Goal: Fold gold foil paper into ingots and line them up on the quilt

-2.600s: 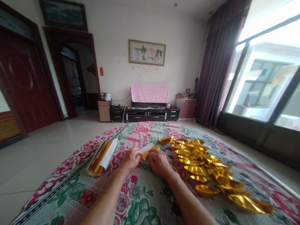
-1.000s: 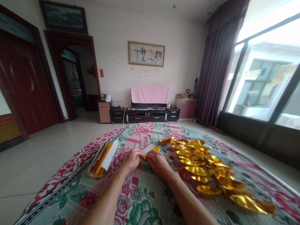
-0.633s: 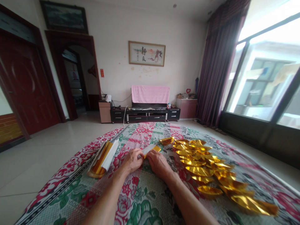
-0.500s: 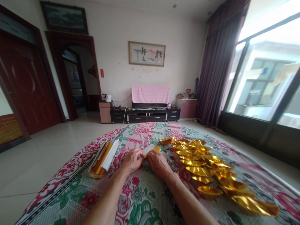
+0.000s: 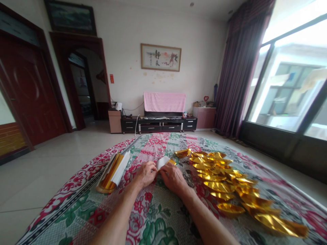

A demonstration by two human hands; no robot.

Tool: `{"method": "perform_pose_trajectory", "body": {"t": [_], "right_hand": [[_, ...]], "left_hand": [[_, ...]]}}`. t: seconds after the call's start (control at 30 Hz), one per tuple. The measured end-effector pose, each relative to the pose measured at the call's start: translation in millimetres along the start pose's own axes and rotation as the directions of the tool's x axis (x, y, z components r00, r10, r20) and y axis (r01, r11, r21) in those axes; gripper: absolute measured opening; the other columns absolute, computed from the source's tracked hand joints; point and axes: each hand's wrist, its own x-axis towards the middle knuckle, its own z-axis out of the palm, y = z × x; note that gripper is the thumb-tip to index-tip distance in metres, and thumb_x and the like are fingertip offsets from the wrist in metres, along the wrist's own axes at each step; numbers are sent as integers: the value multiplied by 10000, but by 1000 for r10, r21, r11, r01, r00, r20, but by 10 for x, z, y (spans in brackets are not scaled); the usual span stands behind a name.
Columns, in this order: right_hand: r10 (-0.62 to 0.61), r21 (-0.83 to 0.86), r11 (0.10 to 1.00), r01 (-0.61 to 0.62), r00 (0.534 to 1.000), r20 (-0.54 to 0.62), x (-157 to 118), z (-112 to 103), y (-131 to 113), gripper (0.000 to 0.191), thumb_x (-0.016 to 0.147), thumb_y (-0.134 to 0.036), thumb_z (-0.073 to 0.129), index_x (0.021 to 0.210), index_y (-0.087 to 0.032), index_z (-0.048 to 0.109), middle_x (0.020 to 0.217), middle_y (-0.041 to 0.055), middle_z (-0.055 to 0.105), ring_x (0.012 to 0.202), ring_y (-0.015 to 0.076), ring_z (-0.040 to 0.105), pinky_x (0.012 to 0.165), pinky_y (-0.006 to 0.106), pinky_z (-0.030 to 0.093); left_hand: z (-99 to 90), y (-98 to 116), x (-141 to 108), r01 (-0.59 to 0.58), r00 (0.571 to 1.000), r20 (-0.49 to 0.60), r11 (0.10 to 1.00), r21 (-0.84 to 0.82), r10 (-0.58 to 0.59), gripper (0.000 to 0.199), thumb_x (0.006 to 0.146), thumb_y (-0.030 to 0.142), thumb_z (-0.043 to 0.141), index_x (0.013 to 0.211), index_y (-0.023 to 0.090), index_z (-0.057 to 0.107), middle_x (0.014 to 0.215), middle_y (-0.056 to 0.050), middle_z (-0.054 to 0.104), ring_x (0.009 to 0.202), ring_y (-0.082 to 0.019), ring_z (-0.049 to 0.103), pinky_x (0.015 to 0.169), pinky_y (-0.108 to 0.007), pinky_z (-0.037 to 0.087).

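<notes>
Head cam gave me a decent view from way over on my end: both hands were on one small paper (image 5: 162, 162), straight ahead of the person, either on the flowery cloth (image 5: 153, 211) or just above it, couldn't tell which. White side was mostly up, with a bit of gold peeking out along its right side, and it sat at a slant with the far end leaning right.

Left hand (image 5: 146, 173) was pinching the paper's near left edge, thumb and fingers together, back of the hand up. Right hand (image 5: 173, 175) had its fingers curled over the near right part and was pinching it too, close beside the left one. Knuckles covered some of the grip, so I couldn't make out every fingertip.

Off to the left, well apart from the left hand, I had a stack (image 5: 110, 175) of curled sheets, white and gold, lying lengthwise on the cloth. On the right there was a whole crowd of shiny gold boats (image 5: 220, 186) in rough rows, lots of them touching or overlapping. One lay at the far left of the bunch, near the paper's far end.

Across the room I could see a pink towel (image 5: 165, 102) draped above a low black cabinet (image 5: 153, 128).
</notes>
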Motion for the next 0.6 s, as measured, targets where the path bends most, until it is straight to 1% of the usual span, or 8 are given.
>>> {"method": "perform_pose_trajectory", "body": {"t": [0.23,0.4,0.5,0.6], "right_hand": [[32,-17,999,-33,999,-24,23,41,26,237,862,-209,433,769,-180,649,713,17,552,697,105,505,640,194,320],[16,-12,1000,-17,1000,-24,13,36,18,229,854,-203,433,763,-184,643,733,17,553,713,104,506,647,190,323],[20,-30,999,-20,1000,-12,15,47,21,235,852,-207,432,742,-183,639,739,19,552,713,105,506,648,191,326],[35,-47,998,-36,999,-6,23,56,17,245,851,-205,430,722,-178,637,735,23,555,712,106,509,650,193,330]], "left_hand": [[-29,34,-30,18,1000,2,1000,-14,-18,151,662,105,567,703,193,683,1001,-44,637,974,-173,571,919,-291,422],[-35,14,-39,19,998,-57,1000,-2,-19,221,637,52,514,678,192,680,1033,-52,633,996,-173,572,944,-296,412],[-58,12,-34,17,995,-95,1000,-16,-18,256,643,34,478,670,188,680,991,-53,646,960,-160,586,916,-281,430],[-87,36,-36,31,996,-80,999,-30,-34,241,648,55,489,660,193,687,976,-44,654,922,-156,595,883,-274,446]]}}
